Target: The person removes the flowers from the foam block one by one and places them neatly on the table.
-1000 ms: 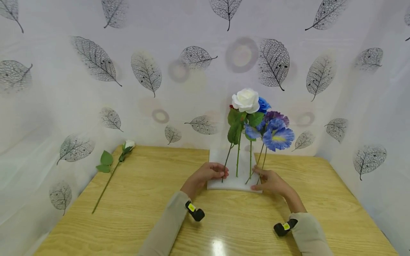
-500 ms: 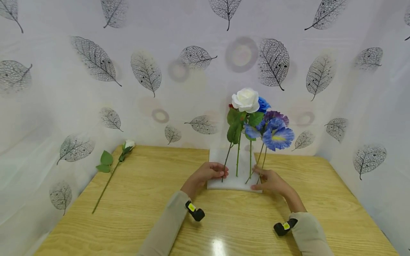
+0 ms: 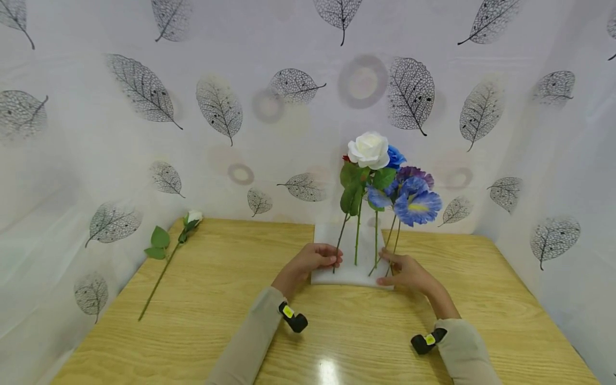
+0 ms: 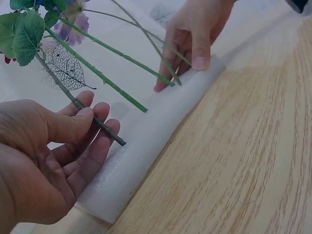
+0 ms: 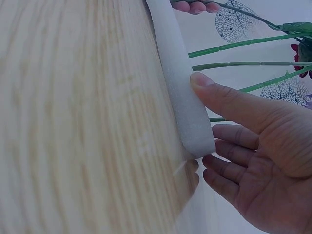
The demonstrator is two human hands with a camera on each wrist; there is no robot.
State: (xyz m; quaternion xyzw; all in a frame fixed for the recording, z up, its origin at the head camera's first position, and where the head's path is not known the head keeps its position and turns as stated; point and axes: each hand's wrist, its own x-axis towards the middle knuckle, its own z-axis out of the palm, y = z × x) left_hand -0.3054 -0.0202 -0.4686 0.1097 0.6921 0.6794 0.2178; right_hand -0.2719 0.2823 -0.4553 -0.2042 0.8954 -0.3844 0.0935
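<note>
Hardly anything moves across the head view: the left hand (image 3: 317, 258), the right hand (image 3: 409, 274) and the white foam slab (image 3: 353, 275) keep the places they have in the earlier frames — any shift is too slight to be sure of. The slab lies on the tabletop (image 3: 216, 321), close to the middle of its back edge. Above it stand a white rose (image 3: 369, 151), a blue rose (image 3: 396, 158), a purple flower (image 3: 416, 174) and a blue-violet flower (image 3: 417, 207), with a bit of red bloom (image 3: 345, 158) beside the white rose. The left hand holds a dark stem (image 3: 343, 235) over the slab's left part, tilted slightly right at its top. Near the tabletop's back left corner lies a small white rosebud (image 3: 167, 270), its stem pointing toward the front edge.

From the left wrist, the left hand pinches the dark stem between thumb and fingertips. Its cut end shows just past the fingers, over the slab; whether it touches is unclear. Green stems (image 4: 129, 96) reach down to the slab between both hands.

From the right wrist, the right hand is loose rather than clenched — thumb resting on the slab near its right end, fingers spread at that end.
</note>
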